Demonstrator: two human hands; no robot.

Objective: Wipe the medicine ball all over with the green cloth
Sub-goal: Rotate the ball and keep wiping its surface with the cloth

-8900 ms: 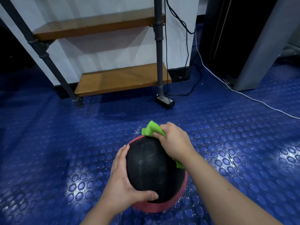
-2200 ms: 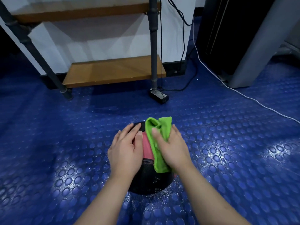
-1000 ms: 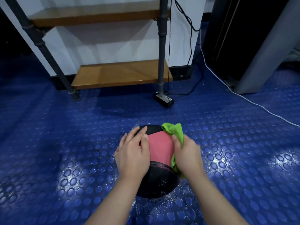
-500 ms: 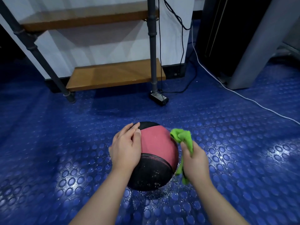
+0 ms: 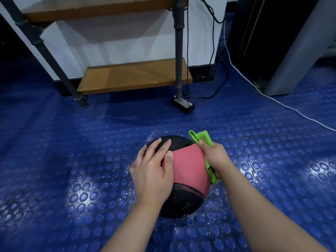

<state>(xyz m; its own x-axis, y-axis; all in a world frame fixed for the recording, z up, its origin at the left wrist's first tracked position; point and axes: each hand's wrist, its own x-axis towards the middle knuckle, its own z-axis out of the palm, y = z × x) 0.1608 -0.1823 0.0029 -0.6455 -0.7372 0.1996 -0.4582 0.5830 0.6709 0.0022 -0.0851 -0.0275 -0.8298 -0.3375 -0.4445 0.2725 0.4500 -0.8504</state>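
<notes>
While ball [image 5: 189, 164] sits on floor [image 5: 72, 142] | left hand [image 5: 154, 171] flat, unclenched, steadying it | right hand [image 5: 215, 157] grips bunched cloth [image 5: 203, 137] against its right side, likely for firm wiping

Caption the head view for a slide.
Left hand steadies the medicine ball on the floor; right hand presses the green cloth to its side.

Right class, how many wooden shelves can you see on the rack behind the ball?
2: the lower shelf just above the floor, and the upper shelf at the picture's top edge. Any higher ones would be out of view.
</notes>
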